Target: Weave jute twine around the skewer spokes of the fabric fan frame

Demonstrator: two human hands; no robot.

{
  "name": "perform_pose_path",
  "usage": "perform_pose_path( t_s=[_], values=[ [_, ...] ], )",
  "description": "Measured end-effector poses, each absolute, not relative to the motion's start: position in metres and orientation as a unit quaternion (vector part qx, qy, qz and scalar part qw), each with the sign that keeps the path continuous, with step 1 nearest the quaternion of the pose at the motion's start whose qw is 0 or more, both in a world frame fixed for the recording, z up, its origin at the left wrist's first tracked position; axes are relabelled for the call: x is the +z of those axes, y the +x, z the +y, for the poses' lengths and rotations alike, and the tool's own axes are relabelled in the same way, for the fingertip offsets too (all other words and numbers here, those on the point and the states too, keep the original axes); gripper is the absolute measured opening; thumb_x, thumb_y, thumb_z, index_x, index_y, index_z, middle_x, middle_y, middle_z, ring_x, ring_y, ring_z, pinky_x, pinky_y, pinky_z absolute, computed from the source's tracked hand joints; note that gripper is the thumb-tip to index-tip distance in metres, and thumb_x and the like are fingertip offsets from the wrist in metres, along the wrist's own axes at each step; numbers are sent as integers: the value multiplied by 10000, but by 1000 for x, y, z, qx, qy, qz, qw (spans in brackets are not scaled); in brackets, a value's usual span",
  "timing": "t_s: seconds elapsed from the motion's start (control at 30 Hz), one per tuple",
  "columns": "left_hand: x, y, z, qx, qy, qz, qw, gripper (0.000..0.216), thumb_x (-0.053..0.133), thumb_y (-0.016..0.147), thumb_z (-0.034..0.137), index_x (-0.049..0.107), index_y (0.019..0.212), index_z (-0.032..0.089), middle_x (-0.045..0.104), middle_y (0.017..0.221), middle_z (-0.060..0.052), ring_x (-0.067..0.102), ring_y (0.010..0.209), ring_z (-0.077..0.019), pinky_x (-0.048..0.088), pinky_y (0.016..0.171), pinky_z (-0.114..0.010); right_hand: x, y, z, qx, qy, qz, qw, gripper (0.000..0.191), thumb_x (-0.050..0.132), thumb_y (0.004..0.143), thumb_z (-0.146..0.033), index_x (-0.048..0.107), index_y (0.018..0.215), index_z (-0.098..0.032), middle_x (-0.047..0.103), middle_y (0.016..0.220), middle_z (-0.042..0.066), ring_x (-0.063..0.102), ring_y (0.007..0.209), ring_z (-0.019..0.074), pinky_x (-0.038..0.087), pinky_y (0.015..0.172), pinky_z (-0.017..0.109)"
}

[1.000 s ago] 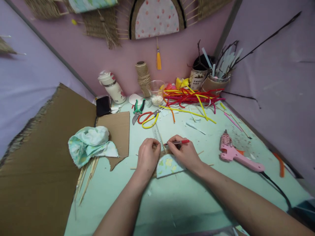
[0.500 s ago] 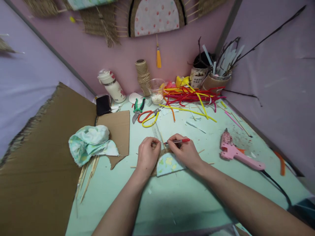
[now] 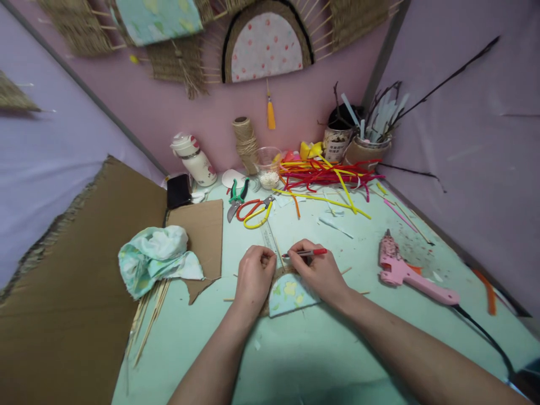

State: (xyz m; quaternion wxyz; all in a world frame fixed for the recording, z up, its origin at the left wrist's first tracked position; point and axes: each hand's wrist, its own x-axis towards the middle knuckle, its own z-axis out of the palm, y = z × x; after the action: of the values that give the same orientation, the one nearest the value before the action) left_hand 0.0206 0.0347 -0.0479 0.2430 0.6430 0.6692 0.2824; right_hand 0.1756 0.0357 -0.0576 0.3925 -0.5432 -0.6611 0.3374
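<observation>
My right hand grips a red-capped pen, its tip pointing left beside a thin wooden stick. Opposite it, my left hand is closed in a pinch near a clear ruler; what its fingers hold is hidden. Below both hands lies a half-round piece of floral fabric with a brown twine border. More thin sticks stick out from its sides, and my hands cover part of the piece.
Scissors and green-handled pruners lie ahead. A pink glue gun with its cord is at right. Crumpled fabric rests on cardboard at left. Pipe cleaners, a twine spool and a bottle line the back.
The camera view has tilted up slightly, so everything sits lower in the picture. My hands and the pen keep nearly the same place over the piece.
</observation>
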Motion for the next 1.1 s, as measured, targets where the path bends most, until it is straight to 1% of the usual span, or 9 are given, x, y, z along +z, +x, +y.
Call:
perform_pose_path(
  t_s=[0.33,0.43,0.83,1.1],
  values=[
    [-49,18,36,284,598,683,310,96,568,769,245,637,750,182,670,776,-16,596,675,-132,444,692,-260,-56,177,36,331,-548,-663,388,137,515,854,-252,602,763,-198,675,681,-2,611,643,150,415,637,254],
    [-50,18,36,285,601,682,305,90,572,765,240,640,747,184,674,770,-14,599,678,-133,443,698,-260,-57,176,36,331,-549,-663,386,133,515,851,-251,605,768,-199,687,709,5,618,669,156,416,654,261],
    [-53,18,36,296,630,666,267,77,584,770,223,638,740,177,657,780,-15,590,676,-125,445,685,-251,-58,177,36,330,-544,-667,387,128,523,856,-248,608,775,-197,678,699,-3,608,658,149,410,683,274],
    [-51,19,35,292,643,660,258,69,578,774,199,632,737,178,640,772,-11,575,666,-120,442,664,-243,-57,177,36,332,-542,-665,391,124,525,853,-243,604,769,-200,665,670,-14,590,626,140,403,643,260]
  ],
)
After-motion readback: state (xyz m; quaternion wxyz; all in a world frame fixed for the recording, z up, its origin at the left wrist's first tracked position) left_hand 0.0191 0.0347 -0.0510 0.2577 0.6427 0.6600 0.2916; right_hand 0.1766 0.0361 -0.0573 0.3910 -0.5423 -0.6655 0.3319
